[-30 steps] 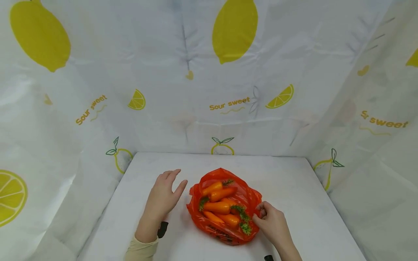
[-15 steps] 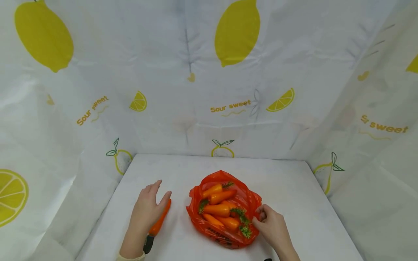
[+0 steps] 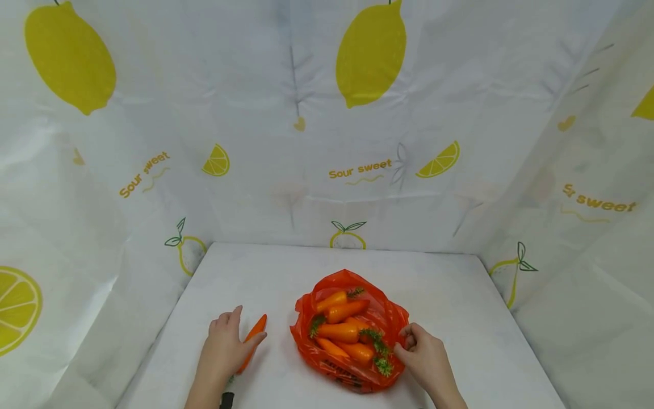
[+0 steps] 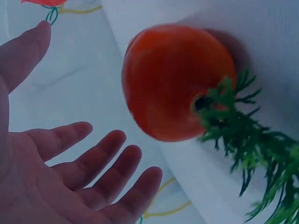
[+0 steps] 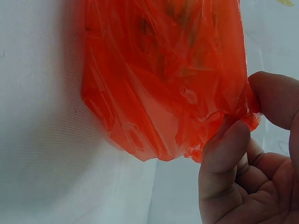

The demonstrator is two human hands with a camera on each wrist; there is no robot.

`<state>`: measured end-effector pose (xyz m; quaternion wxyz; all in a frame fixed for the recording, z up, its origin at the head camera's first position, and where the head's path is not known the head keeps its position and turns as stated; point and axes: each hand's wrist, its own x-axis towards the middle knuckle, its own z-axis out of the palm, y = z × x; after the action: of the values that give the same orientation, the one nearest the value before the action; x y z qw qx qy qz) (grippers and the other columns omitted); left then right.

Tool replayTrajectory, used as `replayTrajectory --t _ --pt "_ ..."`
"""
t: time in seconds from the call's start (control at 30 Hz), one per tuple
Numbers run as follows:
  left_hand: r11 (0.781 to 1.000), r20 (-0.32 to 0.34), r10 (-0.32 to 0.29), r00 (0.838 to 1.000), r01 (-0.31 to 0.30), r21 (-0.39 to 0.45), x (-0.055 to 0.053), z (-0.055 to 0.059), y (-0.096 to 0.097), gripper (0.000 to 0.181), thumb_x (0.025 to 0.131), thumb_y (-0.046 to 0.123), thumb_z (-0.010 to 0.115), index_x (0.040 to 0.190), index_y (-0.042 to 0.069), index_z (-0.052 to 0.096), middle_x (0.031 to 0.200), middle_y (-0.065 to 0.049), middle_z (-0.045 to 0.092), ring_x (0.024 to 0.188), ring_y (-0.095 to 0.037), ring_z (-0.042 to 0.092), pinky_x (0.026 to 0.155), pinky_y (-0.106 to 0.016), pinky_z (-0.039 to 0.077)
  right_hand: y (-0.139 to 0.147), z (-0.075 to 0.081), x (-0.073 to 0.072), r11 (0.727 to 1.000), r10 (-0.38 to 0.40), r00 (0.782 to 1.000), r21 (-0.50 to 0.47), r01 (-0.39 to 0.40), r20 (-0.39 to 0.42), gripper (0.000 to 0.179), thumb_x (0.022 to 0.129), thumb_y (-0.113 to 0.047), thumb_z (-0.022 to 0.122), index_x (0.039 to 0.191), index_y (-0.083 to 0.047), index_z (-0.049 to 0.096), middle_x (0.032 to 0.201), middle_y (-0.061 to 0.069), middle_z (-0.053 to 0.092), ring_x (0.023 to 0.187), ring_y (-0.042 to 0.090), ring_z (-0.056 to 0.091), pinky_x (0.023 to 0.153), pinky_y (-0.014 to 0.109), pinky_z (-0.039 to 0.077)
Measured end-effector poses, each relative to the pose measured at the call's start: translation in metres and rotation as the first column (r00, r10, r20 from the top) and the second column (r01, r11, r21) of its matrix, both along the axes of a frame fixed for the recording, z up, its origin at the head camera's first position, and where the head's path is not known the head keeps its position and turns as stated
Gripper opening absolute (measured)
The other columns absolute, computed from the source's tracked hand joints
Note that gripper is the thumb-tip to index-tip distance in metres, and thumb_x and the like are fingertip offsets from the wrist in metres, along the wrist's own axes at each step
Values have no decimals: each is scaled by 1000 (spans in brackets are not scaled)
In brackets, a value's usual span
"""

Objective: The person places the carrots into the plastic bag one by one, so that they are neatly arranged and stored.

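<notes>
A red plastic bag point(image 3: 332, 284) lies in the middle of the table, its mouth spread around several orange carrots point(image 3: 341, 332) with green tops. My right hand point(image 3: 426, 355) pinches the bag's right edge between thumb and forefinger, as the right wrist view shows close up on the crinkled bag point(image 5: 154, 107). Over to the left, my left hand point(image 3: 223, 346) hovers beside a single carrot point(image 3: 252, 341), fingers spread and thumb reaching across it in the head view. In the left wrist view, that carrot's blunt end point(image 4: 173, 84) and leafy top point(image 4: 261, 144) are apart from the open fingers point(image 4: 107, 154).
The white tabletop point(image 3: 276, 267) is bordered at the back and sides by a white sheet point(image 3: 286, 204) printed with lemons. A black band point(image 3: 227, 399) shows at the left wrist.
My left hand has moved left and toward me, away from the bag to the single carrot, which has come into view. The right hand keeps its pinch on the bag.
</notes>
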<state>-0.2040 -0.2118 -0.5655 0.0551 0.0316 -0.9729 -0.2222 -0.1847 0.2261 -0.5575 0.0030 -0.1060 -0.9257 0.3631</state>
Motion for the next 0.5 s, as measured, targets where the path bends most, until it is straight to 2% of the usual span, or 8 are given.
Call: replayTrajectory --t 0.13,0.33,0.5 --pt "1000 52 7 999 -8 2 -2 -10 4 96 83 60 82 152 2 50 139 -26 58 124 -45 53 103 -63 52 0 0 1 1000 0 1000 -6 0 3 21 82 -16 78 97 -13 64 76 1 55 65 16 50 54 26 41" --pt "999 96 20 995 -16 -51 -7 -22 8 93 79 56 87 148 2 55 134 -24 60 115 -39 54 99 -60 56 0 -1 1 1000 -16 1000 -2 16 -3 20 80 -15 78 94 -14 64 74 1 55 63 16 51 53 24 42" --pt "998 94 16 995 -10 -66 -8 -28 10 89 77 50 90 146 3 58 130 -24 62 111 -38 54 97 -58 57 1 0 0 1000 -19 1000 -5 19 -4 20 80 -15 78 94 -14 64 74 1 55 64 17 51 53 24 42"
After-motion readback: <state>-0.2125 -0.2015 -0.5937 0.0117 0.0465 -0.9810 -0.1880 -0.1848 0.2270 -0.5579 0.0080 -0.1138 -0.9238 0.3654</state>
